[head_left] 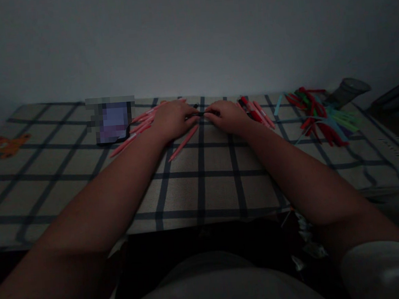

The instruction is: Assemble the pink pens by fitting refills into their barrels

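Both hands meet near the back of the checked cloth, their fingertips closed on a thin dark pen (201,114) that lies level between them. My left hand (173,119) grips its left end, and my right hand (229,115) pinches the right end. Several pink pens (130,140) lie beside and partly under my left hand and forearm. One single pink pen (183,143) rests slantwise just in front of that hand. To the right of my right hand are more pink and red pens (256,111), with a dark one among them.
A phone (114,123) stands or lies at the back left, partly pixelated. An orange cut-out (6,145) is at the far left of the checked cloth (182,194). At right are red, green and blue strips (323,118) and a tipped grey cup (349,91). A wall rises behind.
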`<action>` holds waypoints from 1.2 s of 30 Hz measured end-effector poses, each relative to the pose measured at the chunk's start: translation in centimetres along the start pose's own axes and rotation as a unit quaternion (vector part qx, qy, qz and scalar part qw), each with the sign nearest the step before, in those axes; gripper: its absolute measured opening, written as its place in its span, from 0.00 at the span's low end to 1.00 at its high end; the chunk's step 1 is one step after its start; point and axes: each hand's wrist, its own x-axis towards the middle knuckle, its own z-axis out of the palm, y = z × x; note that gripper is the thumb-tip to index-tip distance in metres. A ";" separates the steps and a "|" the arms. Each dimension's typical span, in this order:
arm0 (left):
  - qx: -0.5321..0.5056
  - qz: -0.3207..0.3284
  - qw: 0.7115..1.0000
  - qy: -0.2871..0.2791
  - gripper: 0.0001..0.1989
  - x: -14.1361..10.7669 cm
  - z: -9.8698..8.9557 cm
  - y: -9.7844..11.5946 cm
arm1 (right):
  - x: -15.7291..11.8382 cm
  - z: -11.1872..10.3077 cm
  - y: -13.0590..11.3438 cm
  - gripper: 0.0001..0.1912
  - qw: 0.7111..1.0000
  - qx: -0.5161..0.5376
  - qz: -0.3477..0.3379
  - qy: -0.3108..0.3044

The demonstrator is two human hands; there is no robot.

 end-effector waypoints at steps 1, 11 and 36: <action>-0.001 -0.003 1.000 0.006 0.20 0.0 0.1 -0.1 | 0.0 -0.1 0.0 0.20 1.000 0.001 0.001 0.003; 0.001 -0.002 0.999 0.032 0.21 0.0 0.3 -0.2 | 0.2 0.4 0.5 0.17 0.999 0.022 0.002 0.042; 0.011 -0.031 0.999 0.042 0.21 -0.2 -0.3 -0.2 | 0.2 0.0 1.3 0.16 0.997 0.031 0.011 0.063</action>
